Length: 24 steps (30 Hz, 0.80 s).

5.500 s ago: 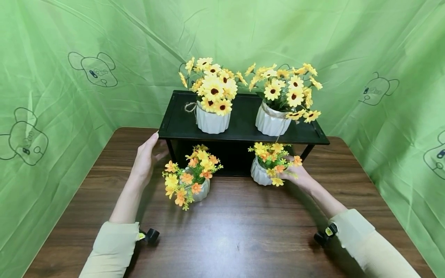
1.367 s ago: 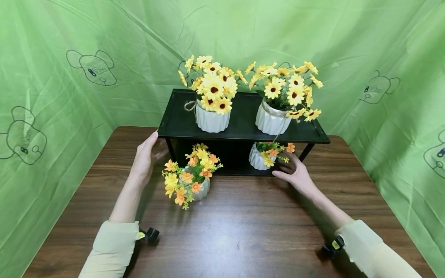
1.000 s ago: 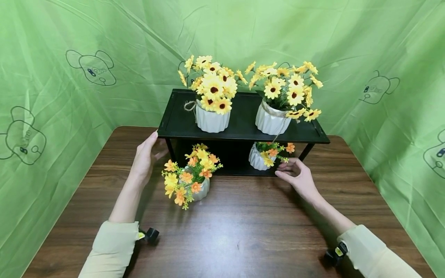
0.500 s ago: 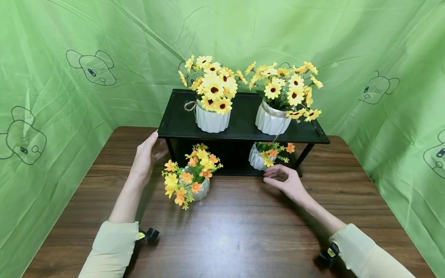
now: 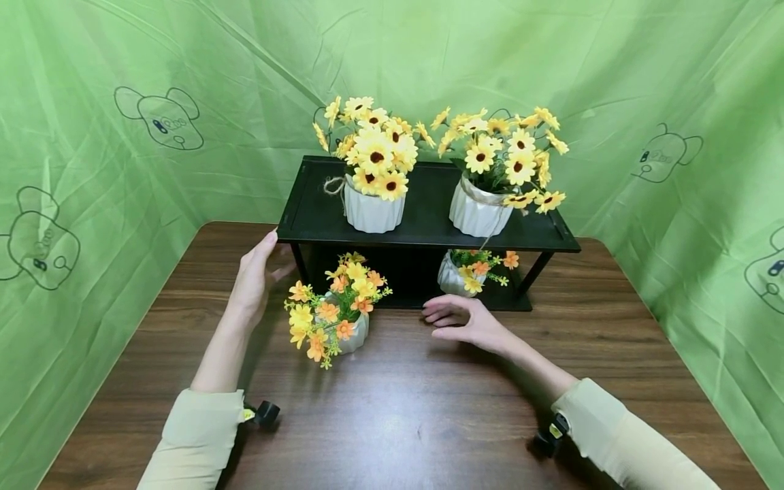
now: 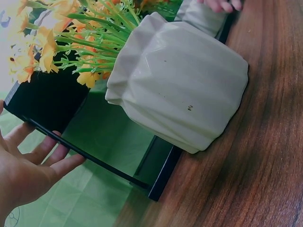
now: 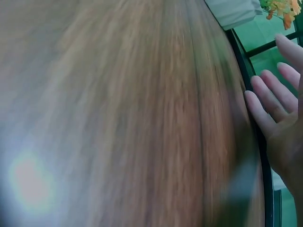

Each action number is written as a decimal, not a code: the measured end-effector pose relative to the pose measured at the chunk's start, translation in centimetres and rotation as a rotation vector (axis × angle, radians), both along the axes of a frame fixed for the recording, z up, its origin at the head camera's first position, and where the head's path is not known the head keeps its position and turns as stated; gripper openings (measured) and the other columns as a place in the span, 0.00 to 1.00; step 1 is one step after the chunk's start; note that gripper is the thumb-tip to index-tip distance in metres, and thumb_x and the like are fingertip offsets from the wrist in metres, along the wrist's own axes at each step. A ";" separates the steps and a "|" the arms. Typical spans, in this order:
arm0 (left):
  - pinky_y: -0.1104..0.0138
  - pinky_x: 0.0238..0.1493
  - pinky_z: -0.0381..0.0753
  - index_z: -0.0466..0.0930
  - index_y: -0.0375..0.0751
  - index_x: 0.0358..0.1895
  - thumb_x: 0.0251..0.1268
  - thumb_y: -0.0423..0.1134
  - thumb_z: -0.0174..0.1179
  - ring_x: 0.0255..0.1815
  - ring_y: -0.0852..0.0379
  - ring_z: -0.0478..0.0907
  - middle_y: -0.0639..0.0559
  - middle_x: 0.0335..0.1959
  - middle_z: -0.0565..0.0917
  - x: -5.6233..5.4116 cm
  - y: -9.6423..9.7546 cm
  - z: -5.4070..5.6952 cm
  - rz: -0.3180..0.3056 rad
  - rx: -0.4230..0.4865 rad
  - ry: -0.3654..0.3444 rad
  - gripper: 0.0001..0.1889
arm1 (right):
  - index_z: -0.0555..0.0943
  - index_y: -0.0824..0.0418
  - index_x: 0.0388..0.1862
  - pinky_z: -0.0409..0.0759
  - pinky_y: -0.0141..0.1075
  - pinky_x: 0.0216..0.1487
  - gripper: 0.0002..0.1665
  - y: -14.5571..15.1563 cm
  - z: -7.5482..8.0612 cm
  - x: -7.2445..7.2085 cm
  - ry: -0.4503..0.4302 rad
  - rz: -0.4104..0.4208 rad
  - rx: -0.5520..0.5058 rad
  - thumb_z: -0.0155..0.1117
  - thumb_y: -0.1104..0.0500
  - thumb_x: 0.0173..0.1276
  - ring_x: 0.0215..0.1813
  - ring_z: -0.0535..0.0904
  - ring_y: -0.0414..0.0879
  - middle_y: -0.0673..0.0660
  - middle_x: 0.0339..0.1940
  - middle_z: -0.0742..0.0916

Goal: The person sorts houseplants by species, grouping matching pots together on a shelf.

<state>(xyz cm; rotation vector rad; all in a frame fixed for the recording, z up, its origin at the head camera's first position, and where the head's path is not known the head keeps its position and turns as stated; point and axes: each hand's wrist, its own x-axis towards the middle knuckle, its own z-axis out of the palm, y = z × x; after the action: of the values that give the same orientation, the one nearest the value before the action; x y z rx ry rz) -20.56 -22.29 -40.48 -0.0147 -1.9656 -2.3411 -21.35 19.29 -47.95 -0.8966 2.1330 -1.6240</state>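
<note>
My left hand (image 5: 250,280) rests against the left end of a black two-tier shelf (image 5: 429,231), thumb at its top corner. Its fingers (image 6: 61,165) lie fairly straight along the thin post in the left wrist view. My right hand (image 5: 468,323) hovers in front of the lower tier, fingers spread and loosely bent, holding nothing. Left of it, a white pot of orange and yellow flowers (image 5: 354,333) stands on the table before the shelf. A similar pot (image 5: 453,278) sits on the lower tier at the right, its blooms partly under the top board.
Two white pots of yellow daisies, a left one (image 5: 375,212) and a right one (image 5: 480,212), stand on the shelf's top board. The shelf is on a brown wooden table (image 5: 392,422). Green cloth (image 5: 245,68) with bear drawings hangs behind and at both sides.
My right hand has set the right orange-flowered pot back onto the lower tier and let go of it. Since then it has moved left along the shelf front. My left hand has stayed put.
</note>
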 end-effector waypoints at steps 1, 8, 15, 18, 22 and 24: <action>0.45 0.76 0.67 0.81 0.57 0.63 0.80 0.59 0.50 0.59 0.59 0.77 0.67 0.52 0.83 0.0 0.0 0.0 -0.003 -0.001 0.001 0.20 | 0.75 0.71 0.67 0.84 0.47 0.63 0.33 -0.3 0.0 -0.1 -0.008 0.022 0.000 0.75 0.65 0.65 0.61 0.83 0.65 0.72 0.60 0.85; 0.42 0.78 0.64 0.81 0.56 0.65 0.80 0.59 0.50 0.59 0.60 0.77 0.67 0.53 0.83 0.0 0.0 0.1 -0.008 -0.010 0.004 0.21 | 0.71 0.72 0.71 0.79 0.53 0.69 0.36 -2.4 0.1 -0.5 -0.066 0.101 -0.040 0.74 0.67 0.66 0.67 0.79 0.68 0.74 0.66 0.81; 0.41 0.78 0.63 0.82 0.58 0.62 0.81 0.58 0.49 0.59 0.59 0.77 0.67 0.51 0.83 0.1 0.1 0.2 0.000 -0.002 -0.004 0.19 | 0.70 0.66 0.74 0.75 0.56 0.72 0.41 -4.7 0.1 -1.0 -0.085 0.141 -0.058 0.75 0.66 0.64 0.72 0.75 0.65 0.72 0.71 0.78; 0.41 0.78 0.64 0.82 0.59 0.62 0.81 0.58 0.49 0.59 0.60 0.77 0.66 0.52 0.83 0.0 0.1 0.1 0.004 -0.004 -0.003 0.19 | 0.69 0.65 0.75 0.74 0.56 0.73 0.42 -5.7 0.2 -1.1 -0.089 0.151 -0.060 0.76 0.66 0.64 0.74 0.74 0.63 0.71 0.72 0.77; 0.43 0.77 0.66 0.82 0.59 0.61 0.81 0.58 0.50 0.59 0.60 0.76 0.67 0.52 0.82 0.0 0.1 0.1 0.007 0.007 -0.005 0.18 | 0.71 0.60 0.74 0.74 0.52 0.75 0.42 -7.3 0.2 -1.1 -0.131 0.142 -0.055 0.77 0.65 0.62 0.75 0.72 0.63 0.70 0.72 0.77; 0.44 0.76 0.66 0.82 0.59 0.61 0.81 0.57 0.50 0.59 0.60 0.76 0.67 0.53 0.82 0.0 0.1 0.1 0.008 0.012 -0.005 0.18 | 0.71 0.58 0.73 0.74 0.50 0.75 0.42 -8.1 0.2 -1.1 -0.160 0.129 -0.043 0.78 0.64 0.62 0.76 0.72 0.63 0.68 0.72 0.77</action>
<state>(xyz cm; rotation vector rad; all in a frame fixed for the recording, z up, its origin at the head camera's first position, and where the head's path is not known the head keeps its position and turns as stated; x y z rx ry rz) -20.53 -22.18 -40.37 -0.0002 -1.9507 -2.3503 -22.45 11.20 -47.77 -0.8674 1.9002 -1.6245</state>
